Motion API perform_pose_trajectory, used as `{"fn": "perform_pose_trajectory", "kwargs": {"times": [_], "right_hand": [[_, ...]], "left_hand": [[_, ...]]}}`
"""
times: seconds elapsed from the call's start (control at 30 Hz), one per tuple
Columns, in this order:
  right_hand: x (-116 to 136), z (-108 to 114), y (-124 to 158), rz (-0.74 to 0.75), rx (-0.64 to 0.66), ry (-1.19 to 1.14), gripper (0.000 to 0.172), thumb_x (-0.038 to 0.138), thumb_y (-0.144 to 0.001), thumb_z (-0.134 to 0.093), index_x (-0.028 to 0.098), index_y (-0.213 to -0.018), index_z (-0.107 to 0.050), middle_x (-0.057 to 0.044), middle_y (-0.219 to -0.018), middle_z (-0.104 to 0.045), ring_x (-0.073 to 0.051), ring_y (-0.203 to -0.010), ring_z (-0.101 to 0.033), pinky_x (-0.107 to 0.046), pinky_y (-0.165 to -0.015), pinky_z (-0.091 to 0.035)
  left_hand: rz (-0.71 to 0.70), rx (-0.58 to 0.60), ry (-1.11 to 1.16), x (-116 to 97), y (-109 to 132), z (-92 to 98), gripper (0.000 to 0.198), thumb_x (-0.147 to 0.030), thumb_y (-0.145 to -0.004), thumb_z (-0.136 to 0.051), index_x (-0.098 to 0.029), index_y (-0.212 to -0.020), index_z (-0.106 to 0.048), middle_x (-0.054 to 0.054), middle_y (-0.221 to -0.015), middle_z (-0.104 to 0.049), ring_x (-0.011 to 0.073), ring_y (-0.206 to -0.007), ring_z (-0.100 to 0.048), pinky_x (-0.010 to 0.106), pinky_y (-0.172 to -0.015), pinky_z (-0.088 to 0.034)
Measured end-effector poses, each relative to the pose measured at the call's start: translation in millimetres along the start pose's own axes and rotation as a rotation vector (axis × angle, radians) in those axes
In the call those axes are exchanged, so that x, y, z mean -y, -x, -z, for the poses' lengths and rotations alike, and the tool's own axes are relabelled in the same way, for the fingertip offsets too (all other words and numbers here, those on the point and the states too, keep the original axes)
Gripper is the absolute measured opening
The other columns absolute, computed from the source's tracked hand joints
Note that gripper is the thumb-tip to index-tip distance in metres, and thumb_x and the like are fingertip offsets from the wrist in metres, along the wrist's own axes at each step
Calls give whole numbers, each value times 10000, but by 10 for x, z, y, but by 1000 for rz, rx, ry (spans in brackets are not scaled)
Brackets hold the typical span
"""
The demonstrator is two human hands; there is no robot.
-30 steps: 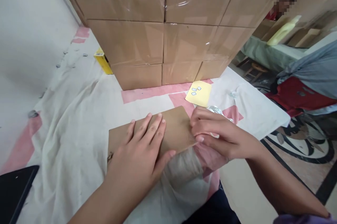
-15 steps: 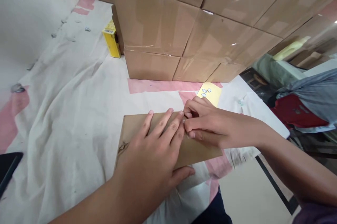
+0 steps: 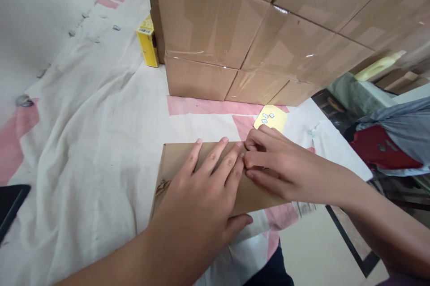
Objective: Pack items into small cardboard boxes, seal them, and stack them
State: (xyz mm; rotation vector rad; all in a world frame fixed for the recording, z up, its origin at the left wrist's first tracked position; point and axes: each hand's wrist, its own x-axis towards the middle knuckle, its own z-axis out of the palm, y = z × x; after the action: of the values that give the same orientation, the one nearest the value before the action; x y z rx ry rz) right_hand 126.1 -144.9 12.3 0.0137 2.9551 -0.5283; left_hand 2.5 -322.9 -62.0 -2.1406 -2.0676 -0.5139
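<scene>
White cloth with pink patches covered the surface. Nearest lay a brown cardboard sheet on the cloth. The left hand pressed flat on it, with the fingers spread apart. The right hand touched the left fingertips, its fingers drawn together in a pinch over the sheet; whether something small sat between them could not be seen. Just behind was a yellow paper with three small white pieces. Farther back stood taped brown cartons without readable print, and beside them a yellow box whose label was too small to read.
</scene>
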Motion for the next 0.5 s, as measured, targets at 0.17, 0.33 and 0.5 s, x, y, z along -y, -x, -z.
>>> {"fn": "perform_pose_trajectory", "kwargs": {"times": [0.17,0.33,0.5], "right_hand": [[-99,-28,-14,-226,-55,-104,288,334,-888,-694,214,-791,-450,-39,-908,-467,-204,-826,-431,-338,-688,-368],[-176,-165,41,-352,-116,-281,288,360,-898,-677,234,-914,-418,-5,-941,-450,-175,-792,-425,-305,-671,-379],[-150,-410,64,-346,-348,-364,171,321,-942,-607,231,-946,-462,-11,-960,-469,-191,-877,-457,-318,-748,-393]], "left_hand": [[-4,6,-8,1,-7,-15,761,-639,-969,-440,-106,-1512,-430,118,-1622,-396,347,-1523,-324,624,-1211,-274],[-1,20,-14,4,16,5,790,-662,-944,-485,-116,-1513,-432,110,-1636,-370,343,-1527,-317,620,-1213,-283],[-13,11,-18,1,4,0,824,-699,-943,-443,-111,-1520,-422,106,-1635,-369,341,-1522,-329,602,-1216,-312]]}}
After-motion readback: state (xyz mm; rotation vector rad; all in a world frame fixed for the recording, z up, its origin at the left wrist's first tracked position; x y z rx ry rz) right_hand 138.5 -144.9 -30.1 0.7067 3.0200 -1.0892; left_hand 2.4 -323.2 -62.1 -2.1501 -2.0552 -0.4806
